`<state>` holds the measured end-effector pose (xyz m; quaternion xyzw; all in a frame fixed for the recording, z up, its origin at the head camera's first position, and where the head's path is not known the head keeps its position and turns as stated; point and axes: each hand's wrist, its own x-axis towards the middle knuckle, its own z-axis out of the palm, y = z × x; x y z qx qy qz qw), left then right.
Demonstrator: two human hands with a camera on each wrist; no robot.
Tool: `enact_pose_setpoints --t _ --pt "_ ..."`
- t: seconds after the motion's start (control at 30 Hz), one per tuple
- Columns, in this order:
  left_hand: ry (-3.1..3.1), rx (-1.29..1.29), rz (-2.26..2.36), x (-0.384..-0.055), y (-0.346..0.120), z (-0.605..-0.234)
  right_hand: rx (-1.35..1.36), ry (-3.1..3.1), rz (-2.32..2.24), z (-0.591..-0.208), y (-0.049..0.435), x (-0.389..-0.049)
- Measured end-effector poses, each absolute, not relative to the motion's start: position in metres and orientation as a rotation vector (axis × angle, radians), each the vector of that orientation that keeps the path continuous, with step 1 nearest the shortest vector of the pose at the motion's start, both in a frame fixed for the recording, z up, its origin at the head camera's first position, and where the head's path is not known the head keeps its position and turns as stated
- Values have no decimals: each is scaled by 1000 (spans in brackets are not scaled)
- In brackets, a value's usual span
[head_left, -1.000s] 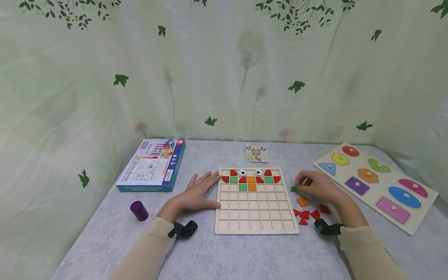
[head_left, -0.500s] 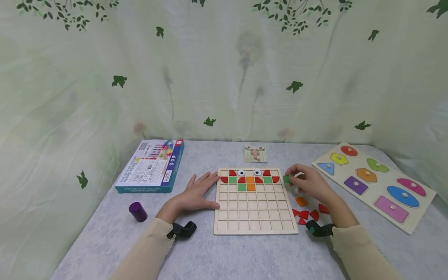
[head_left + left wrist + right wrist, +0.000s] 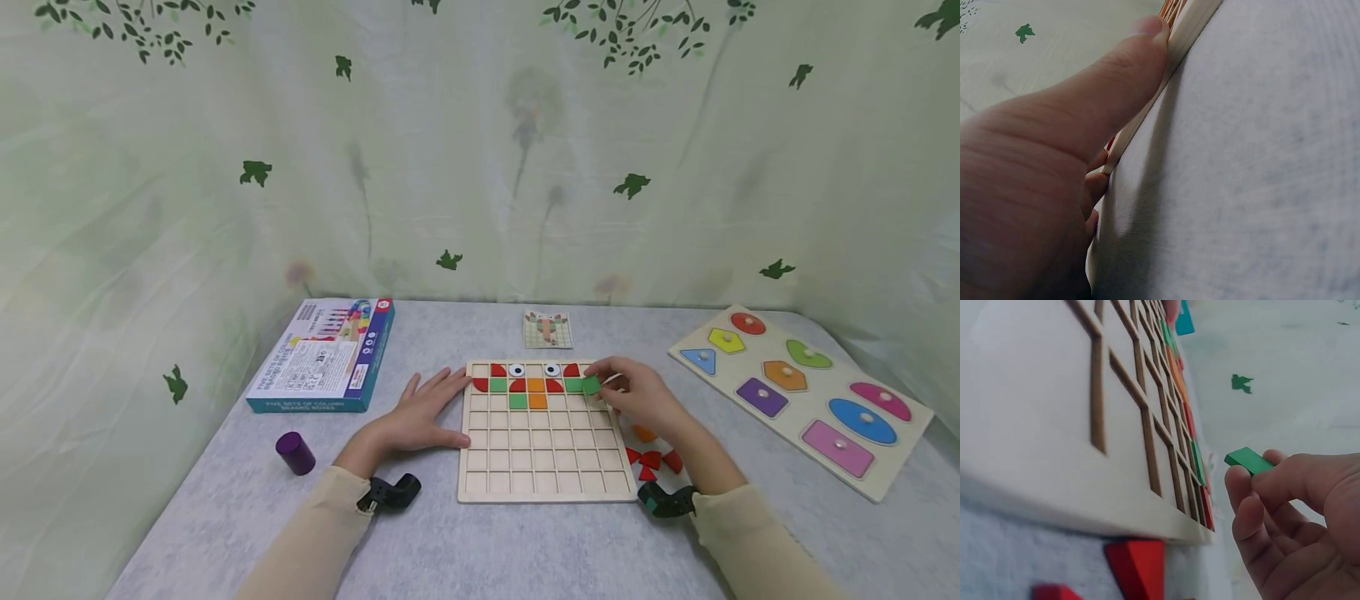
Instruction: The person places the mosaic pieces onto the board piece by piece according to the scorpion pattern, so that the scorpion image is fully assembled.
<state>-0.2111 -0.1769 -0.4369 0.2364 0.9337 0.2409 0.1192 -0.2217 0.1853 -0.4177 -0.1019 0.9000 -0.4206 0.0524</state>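
Observation:
A wooden grid board (image 3: 547, 460) lies flat in the middle of the table, its upper rows holding red, green and orange tiles and two eye tiles. My left hand (image 3: 416, 422) rests at the board's left edge with fingers spread; in the left wrist view the thumb (image 3: 1129, 62) touches the rim. Between thumb and fingers, my right hand (image 3: 637, 393) pinches a green square tile (image 3: 591, 385) over the board's upper right. In the right wrist view this green tile (image 3: 1249, 460) is held apart from the board's surface.
Several red pieces (image 3: 651, 460) and an orange tile (image 3: 643, 433) lie right of the board. A picture card (image 3: 547, 330) lies behind it. A shape puzzle (image 3: 806, 400) is at the right; a box (image 3: 318, 358) and a purple cylinder (image 3: 296, 452) are at the left.
My right hand has moved left with the green tile, from beside the board to above its upper right part. The left hand has stayed at the board's edge.

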Motion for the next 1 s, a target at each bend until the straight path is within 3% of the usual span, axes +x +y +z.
enact_pose_setpoints --t 1.0 --pt "2727 686 700 -211 -177 -437 -278 2826 -1169 -429 153 -213"
